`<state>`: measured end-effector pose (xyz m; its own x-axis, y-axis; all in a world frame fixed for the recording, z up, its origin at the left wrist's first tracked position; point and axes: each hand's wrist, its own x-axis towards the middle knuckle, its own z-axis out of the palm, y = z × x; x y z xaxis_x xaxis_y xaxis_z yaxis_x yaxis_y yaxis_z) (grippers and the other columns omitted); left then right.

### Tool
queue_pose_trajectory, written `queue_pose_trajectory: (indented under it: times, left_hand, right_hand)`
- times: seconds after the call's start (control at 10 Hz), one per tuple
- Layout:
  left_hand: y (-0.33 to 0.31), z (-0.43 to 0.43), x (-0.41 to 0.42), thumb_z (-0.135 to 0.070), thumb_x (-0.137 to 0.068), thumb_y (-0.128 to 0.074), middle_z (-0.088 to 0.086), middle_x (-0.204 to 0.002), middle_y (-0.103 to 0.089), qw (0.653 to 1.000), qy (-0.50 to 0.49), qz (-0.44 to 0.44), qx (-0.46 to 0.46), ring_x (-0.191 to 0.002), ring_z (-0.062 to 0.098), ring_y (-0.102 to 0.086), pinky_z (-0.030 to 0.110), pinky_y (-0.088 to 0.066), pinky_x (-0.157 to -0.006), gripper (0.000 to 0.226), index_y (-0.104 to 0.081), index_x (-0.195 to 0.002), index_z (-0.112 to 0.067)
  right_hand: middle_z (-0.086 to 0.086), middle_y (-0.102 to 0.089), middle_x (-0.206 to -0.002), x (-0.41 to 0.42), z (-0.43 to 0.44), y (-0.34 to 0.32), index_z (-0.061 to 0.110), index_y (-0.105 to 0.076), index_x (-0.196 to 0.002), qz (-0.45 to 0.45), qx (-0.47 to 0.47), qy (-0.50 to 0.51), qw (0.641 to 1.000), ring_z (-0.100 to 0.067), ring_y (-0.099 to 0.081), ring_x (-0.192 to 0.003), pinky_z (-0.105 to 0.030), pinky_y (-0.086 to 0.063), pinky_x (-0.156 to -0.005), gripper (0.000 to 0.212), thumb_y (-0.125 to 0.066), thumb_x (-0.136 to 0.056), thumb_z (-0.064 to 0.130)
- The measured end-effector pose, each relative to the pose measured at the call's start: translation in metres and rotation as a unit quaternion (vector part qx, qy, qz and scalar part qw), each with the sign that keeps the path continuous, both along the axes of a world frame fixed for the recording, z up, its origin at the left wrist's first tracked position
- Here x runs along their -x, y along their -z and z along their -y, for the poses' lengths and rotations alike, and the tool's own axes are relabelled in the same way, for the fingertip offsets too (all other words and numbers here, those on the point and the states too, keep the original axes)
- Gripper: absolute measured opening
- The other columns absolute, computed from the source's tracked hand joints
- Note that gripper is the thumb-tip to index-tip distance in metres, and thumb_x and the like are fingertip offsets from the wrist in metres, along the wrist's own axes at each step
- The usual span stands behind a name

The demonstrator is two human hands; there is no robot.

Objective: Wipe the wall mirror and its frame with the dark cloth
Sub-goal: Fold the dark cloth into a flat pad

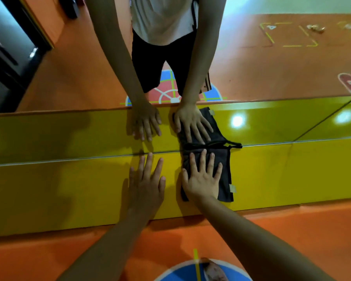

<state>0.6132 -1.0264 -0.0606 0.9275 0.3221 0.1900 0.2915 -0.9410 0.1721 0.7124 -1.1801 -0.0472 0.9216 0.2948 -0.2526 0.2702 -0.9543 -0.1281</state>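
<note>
Right hand [202, 179], fingers spread flat, presses dark cloth [224, 179] against yellow frame [69, 189] below mirror [272, 67]. Left hand [146, 183] lies flat, apparently touching frame, holding nothing.

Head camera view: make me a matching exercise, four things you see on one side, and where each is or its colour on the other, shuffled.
Things:
1. left hand
2. right hand
3. dark cloth
4. floor

Descriptions:
A. orange
B. pinned flat on the yellow frame, top edge at the mirror
C. flat and bare on the yellow frame
D. spread on top of the cloth

Pairs: 1-C, 2-D, 3-B, 4-A
</note>
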Motion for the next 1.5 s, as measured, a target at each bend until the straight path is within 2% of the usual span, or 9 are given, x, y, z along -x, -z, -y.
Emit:
queue_pose_trajectory:
  times: [0.2, 0.4, 0.7, 0.9, 1.2, 1.4, 1.5]
  left_hand:
    - [0.007, -0.116, 0.071, -0.044, -0.108, -0.025, 0.006, -0.173, -0.015, 1.0, -0.023, 0.009, 0.005, -0.159, 0.026, -0.013, 0.06, -0.02, -0.123, 0.057, -0.032, -0.162, -0.027]
    - [0.004, -0.208, 0.123, -0.042, -0.107, -0.032, 0.008, -0.172, -0.017, 0.998, -0.051, 0.012, 0.018, -0.16, 0.028, -0.012, 0.059, -0.014, -0.125, 0.058, -0.031, -0.162, -0.025]
    - [0.002, -0.243, 0.148, -0.044, -0.107, -0.028, 0.007, -0.172, -0.017, 0.998, -0.065, -0.025, 0.008, -0.16, 0.027, -0.01, 0.061, -0.017, -0.124, 0.059, -0.028, -0.163, -0.026]
    - [-0.002, -0.249, 0.159, -0.043, -0.106, -0.029, 0.009, -0.17, -0.023, 0.998, -0.055, -0.028, -0.011, -0.158, 0.03, -0.019, 0.062, -0.022, -0.122, 0.059, -0.033, -0.162, -0.024]
    - [0.006, -0.288, 0.161, -0.045, -0.107, -0.025, 0.007, -0.17, -0.025, 0.999, -0.033, -0.035, 0.021, -0.158, 0.028, -0.017, 0.06, -0.018, -0.124, 0.058, -0.035, -0.161, -0.025]
    - [-0.003, -0.363, 0.186, -0.044, -0.106, -0.031, 0.005, -0.171, -0.023, 1.0, -0.006, -0.008, 0.012, -0.159, 0.025, -0.016, 0.058, -0.013, -0.126, 0.058, -0.035, -0.161, -0.026]
    - [-0.005, -0.425, 0.217, -0.042, -0.107, -0.035, 0.007, -0.169, -0.028, 1.0, 0.002, 0.02, 0.0, -0.158, 0.026, -0.02, 0.059, -0.017, -0.125, 0.056, -0.039, -0.159, -0.024]
  right_hand:
    - [-0.008, 0.032, -0.166, 0.054, -0.1, 0.001, 0.033, 0.013, -0.163, 0.0, 0.001, -0.011, 1.0, -0.033, 0.033, -0.152, -0.062, 0.015, -0.121, 0.07, -0.009, -0.103, 0.063]
    - [-0.009, 0.033, -0.166, 0.12, -0.226, 0.002, 0.033, 0.014, -0.162, 0.001, -0.022, -0.042, 0.999, -0.034, 0.034, -0.151, -0.061, 0.018, -0.121, 0.07, -0.01, -0.103, 0.062]
    - [-0.009, 0.03, -0.167, 0.127, -0.246, 0.0, 0.033, 0.011, -0.163, -0.005, -0.003, -0.016, 1.0, -0.033, 0.031, -0.153, -0.06, 0.014, -0.122, 0.07, -0.012, -0.104, 0.062]
    - [-0.009, 0.03, -0.167, 0.127, -0.247, 0.0, 0.033, 0.012, -0.163, -0.005, -0.006, -0.017, 1.0, -0.033, 0.032, -0.153, -0.06, 0.014, -0.122, 0.07, -0.011, -0.104, 0.062]
    - [-0.009, 0.029, -0.168, 0.139, -0.263, 0.007, 0.032, 0.012, -0.163, 0.015, 0.015, 0.001, 1.0, -0.033, 0.03, -0.153, -0.059, 0.016, -0.122, 0.072, 0.0, -0.098, 0.062]
    - [-0.009, 0.032, -0.166, 0.188, -0.358, 0.007, 0.033, 0.017, -0.16, 0.016, -0.003, -0.01, 1.0, -0.033, 0.033, -0.152, -0.06, 0.017, -0.121, 0.071, 0.003, -0.097, 0.062]
    - [-0.01, 0.031, -0.166, 0.224, -0.424, 0.009, 0.032, 0.015, -0.161, 0.02, -0.015, -0.011, 1.0, -0.034, 0.033, -0.152, -0.06, 0.018, -0.121, 0.07, -0.001, -0.1, 0.061]
